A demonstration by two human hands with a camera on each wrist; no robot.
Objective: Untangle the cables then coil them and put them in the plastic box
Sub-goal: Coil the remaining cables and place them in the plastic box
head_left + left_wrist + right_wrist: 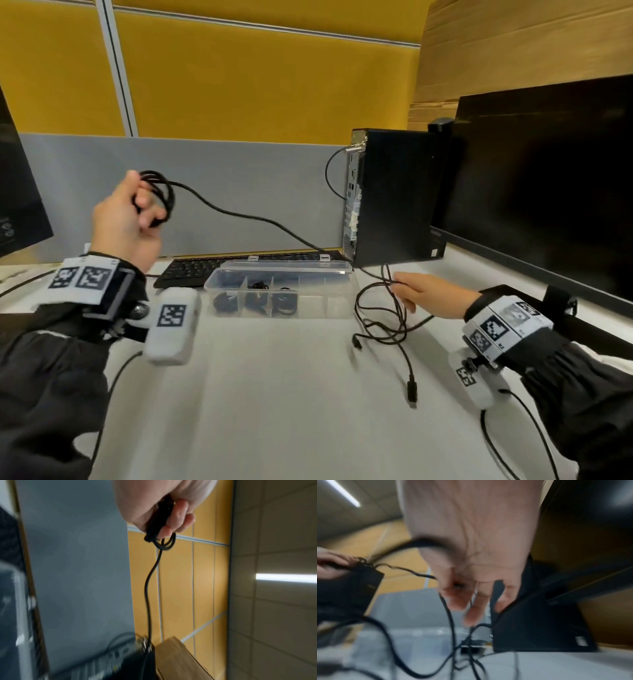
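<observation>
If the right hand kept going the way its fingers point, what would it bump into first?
Probably the clear plastic box: the right hand, pinching the loose cable, points left toward its near end. Depth is uncertain.

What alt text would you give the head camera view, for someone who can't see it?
A person's raised left hand holds a small coil of black cable, whose free length trails down to the right hand, pinching loose loops on a white desk. Between them lies an open clear plastic box holding coiled cables.
</observation>
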